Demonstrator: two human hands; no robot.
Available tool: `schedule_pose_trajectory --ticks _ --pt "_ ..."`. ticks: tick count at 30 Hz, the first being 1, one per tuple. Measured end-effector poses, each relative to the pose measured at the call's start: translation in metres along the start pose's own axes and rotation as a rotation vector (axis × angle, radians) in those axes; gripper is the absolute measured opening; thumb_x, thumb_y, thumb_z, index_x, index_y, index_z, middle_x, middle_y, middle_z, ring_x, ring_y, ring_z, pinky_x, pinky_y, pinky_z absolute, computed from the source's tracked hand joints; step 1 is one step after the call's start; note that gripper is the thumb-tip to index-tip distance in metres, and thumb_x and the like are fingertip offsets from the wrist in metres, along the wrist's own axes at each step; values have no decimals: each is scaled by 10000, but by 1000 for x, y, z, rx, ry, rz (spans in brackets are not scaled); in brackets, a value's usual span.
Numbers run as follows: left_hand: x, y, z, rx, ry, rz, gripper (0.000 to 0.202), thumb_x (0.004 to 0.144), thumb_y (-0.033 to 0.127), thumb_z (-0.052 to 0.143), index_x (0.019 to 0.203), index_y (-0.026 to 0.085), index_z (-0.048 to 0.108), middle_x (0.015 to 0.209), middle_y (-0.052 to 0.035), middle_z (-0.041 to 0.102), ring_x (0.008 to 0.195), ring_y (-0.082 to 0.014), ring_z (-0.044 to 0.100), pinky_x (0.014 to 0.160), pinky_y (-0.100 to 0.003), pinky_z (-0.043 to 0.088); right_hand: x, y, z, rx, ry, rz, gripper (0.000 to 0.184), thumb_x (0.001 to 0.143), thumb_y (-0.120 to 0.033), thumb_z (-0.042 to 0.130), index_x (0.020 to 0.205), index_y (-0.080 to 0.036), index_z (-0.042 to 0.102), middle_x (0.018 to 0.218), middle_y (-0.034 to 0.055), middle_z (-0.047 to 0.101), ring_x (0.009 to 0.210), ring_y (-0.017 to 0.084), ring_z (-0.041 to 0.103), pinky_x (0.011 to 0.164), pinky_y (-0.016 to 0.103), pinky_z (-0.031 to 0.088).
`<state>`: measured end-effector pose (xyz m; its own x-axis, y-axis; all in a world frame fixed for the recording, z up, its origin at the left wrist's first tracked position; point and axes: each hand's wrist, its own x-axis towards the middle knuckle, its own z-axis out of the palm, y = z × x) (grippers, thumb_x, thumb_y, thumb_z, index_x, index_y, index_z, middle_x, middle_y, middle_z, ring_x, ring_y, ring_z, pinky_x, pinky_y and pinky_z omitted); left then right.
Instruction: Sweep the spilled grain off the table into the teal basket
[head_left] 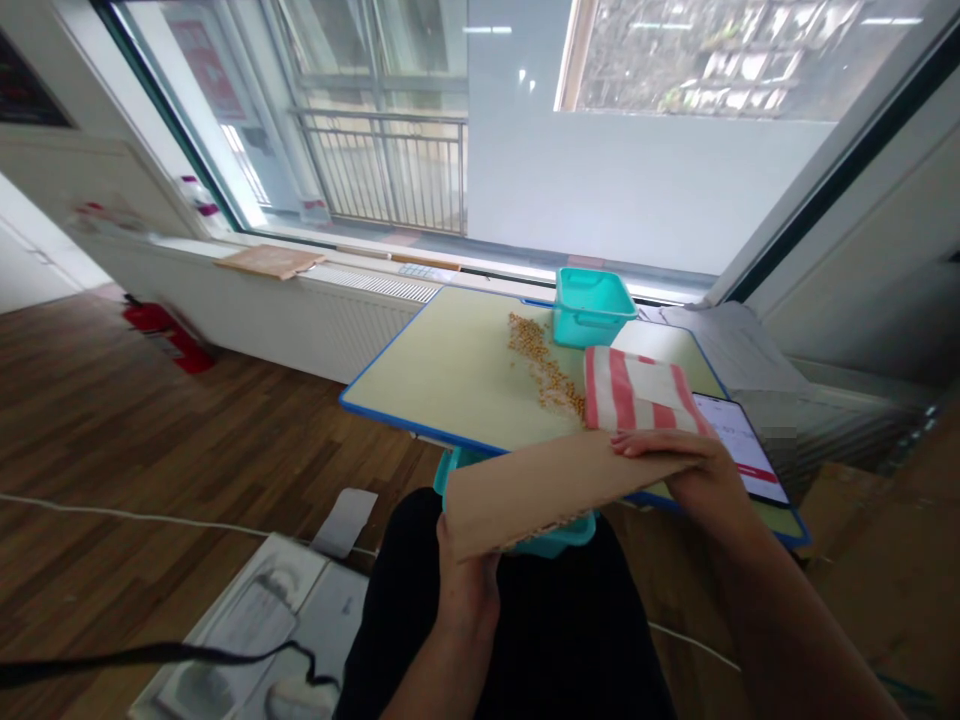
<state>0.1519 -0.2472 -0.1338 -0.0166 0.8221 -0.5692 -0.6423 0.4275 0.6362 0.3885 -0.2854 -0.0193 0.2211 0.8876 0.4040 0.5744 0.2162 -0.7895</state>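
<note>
A bent piece of brown cardboard (555,483) slopes across in front of me, over a turquoise basket (555,540) at my lap. My right hand (675,460) grips its right end, fingers lying over the top face. At the lower left end my left hand (466,585) is closed on the cardboard, most of its fingers hidden beneath. Beyond the cardboard, small yellow-brown kernels or beans (544,365) lie scattered in a band on the pale yellow table (442,365). Just past my right hand lies a red-and-white striped cloth (637,390).
A second turquoise basket (592,305) stands at the table's far side. Near the right edge rests a phone or tablet (742,450) with its screen lit. A radiator (367,325) runs under the window. White boxes (255,620) and a black strap (187,655) are low left.
</note>
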Motion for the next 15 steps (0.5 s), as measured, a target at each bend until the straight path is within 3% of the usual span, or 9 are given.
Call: schedule_pose_trajectory --ticks 3,7,11,15 --pt "0 -2 0 -9 27 12 444 730 285 716 1140 251 552 1115 -105 649 918 -241 654 739 -400 553 -5 4 -7 9 32 22 302 768 -535 694 696 -247 753 787 67 770 796 247 741 784 377 605" --pt "-6 5 5 49 -8 -35 458 761 280 716 1178 271 527 1177 -103 631 979 -258 650 736 -431 565 -13 8 -7 33 136 42 213 779 -472 708 764 -269 771 860 57 777 857 257 737 837 403 594" --pt "-8 10 7 41 -8 -62 455 779 261 709 1201 255 541 1216 -125 616 995 -267 657 772 -462 567 -15 13 -1 73 334 89 113 761 -372 737 801 -275 778 889 49 778 883 256 734 826 391 592" --pt "-7 10 5 41 13 -60 455 778 249 716 1198 260 540 1217 -115 620 992 -259 660 784 -445 567 -24 13 4 -64 548 177 164 685 -303 778 834 -235 786 815 34 776 753 235 732 701 345 596"
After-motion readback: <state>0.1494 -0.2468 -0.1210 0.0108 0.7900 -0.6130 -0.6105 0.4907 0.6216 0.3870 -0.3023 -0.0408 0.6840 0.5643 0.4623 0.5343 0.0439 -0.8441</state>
